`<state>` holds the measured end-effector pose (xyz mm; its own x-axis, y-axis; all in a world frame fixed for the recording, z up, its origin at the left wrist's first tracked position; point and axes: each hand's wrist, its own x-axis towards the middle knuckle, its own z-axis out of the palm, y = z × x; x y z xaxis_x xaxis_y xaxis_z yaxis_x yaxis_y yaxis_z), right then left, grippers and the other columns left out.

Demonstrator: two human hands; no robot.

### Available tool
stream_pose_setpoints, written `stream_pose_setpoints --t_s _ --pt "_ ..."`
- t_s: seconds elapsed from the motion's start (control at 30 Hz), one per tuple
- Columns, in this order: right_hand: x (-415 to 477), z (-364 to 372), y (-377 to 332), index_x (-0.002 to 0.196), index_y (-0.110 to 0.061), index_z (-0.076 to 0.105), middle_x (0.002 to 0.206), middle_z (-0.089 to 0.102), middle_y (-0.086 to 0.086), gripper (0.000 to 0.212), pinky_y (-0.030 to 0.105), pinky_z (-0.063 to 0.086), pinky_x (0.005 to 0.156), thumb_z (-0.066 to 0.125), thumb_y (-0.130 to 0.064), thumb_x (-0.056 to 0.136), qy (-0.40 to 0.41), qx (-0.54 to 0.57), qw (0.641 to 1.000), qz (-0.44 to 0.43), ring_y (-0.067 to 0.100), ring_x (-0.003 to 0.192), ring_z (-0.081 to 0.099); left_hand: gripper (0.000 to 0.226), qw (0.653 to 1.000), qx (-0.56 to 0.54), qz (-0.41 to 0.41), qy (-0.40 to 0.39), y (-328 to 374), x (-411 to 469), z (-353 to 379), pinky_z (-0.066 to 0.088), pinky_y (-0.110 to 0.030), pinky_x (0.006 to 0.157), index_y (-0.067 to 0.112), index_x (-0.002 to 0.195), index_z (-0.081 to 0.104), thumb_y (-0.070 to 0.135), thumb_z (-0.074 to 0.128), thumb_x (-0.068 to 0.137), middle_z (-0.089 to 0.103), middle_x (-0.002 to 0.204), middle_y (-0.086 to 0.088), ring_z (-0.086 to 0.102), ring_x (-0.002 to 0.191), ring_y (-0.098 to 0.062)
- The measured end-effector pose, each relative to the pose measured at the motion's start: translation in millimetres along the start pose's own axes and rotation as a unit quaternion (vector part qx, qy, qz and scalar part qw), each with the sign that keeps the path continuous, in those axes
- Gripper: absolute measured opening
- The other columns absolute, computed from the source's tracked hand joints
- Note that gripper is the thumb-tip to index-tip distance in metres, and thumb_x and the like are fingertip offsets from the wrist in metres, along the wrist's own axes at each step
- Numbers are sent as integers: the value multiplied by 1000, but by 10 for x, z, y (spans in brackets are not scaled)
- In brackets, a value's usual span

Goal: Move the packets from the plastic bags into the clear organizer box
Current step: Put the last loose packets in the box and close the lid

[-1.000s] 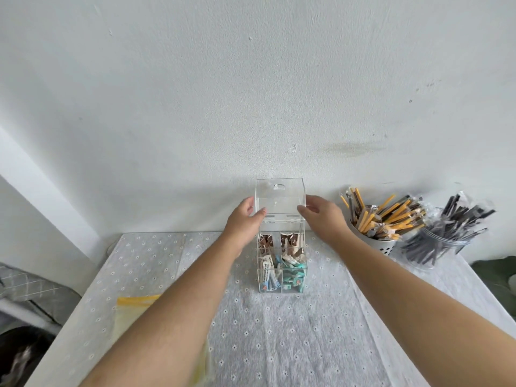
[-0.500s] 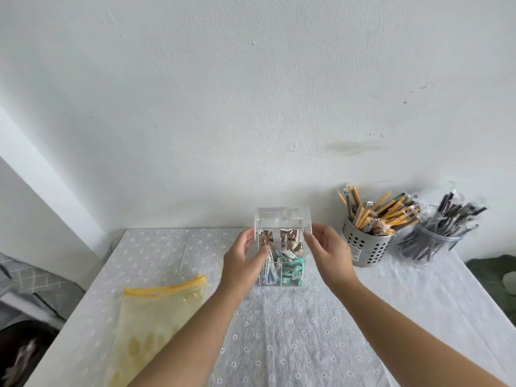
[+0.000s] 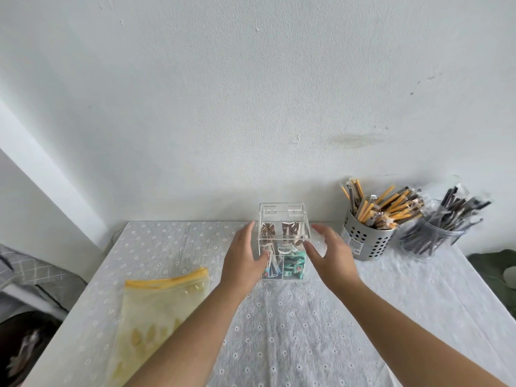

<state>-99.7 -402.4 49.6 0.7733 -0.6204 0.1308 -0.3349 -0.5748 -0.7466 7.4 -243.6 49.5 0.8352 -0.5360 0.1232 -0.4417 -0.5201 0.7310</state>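
Guessing the box is stiff, slick, light: I'd squeeze its side walls; left hand, right hand flank it, fingers loose, empty.

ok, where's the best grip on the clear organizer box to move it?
Take the organizer box by its two flat upright side walls, left hand and right hand coming in from either side. Avoid the lid: it's hinged at the back and would probably swing up.
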Motion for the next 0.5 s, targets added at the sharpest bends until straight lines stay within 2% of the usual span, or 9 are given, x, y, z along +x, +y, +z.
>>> stream_pose_setpoints --t_s 0.03,0.1,0.13,0.2,0.23,0.37,0.5 --pt "27 -13 -24 129 -23 52 131 56 -5 42 27 38 100 61 -31 89 5 -20 999 -33 15 122 50 64 999 26 40 18 26 33 -12 26 -26 113 18 143 33 20 63 87 37 148 1 34 136 -15" --pt "64 -6 -48 122 -22 60 129 58 -6 34 26 38 99 63 -26 88 4 -58 994 -96 15 119 53 52 992 76 100 5 66 84 -7 25 -24 112 17 137 44 18 61 88 43 145 1 39 133 -14" --pt "73 16 -39 117 -21 65 124 62 -5 30 31 43 99 66 -22 87 7 -77 989 -122 17 115 56 48 989 92 116 -8 73 100 6 24 -21 111 17 135 47 17 60 89 46 143 1 41 132 -13" --pt "86 76 34 105 -17 71 111 69 -1 25 41 52 89 72 -11 81 28 -93 981 -170 22 103 64 43 987 93 129 -5 49 124 34 23 -16 108 18 131 53 14 59 89 53 138 2 47 128 -11" --pt "91 104 81 101 -16 72 106 71 -1 26 42 54 85 74 -6 77 44 -90 977 -187 23 98 66 40 988 83 129 7 28 137 44 25 -16 108 19 128 55 13 60 89 57 134 1 50 126 -11" --pt "194 169 168 96 -14 74 101 73 0 27 33 54 82 77 -1 73 79 -62 974 -205 22 92 68 36 989 64 131 25 -28 249 82 34 -25 110 16 122 60 11 63 87 61 129 -1 53 123 -11" --pt "414 195 166 96 -14 73 103 73 1 25 38 56 82 75 0 75 72 -62 975 -199 25 95 68 37 989 70 127 25 -6 442 124 31 -19 108 15 123 60 9 62 87 60 130 -1 53 124 -11"
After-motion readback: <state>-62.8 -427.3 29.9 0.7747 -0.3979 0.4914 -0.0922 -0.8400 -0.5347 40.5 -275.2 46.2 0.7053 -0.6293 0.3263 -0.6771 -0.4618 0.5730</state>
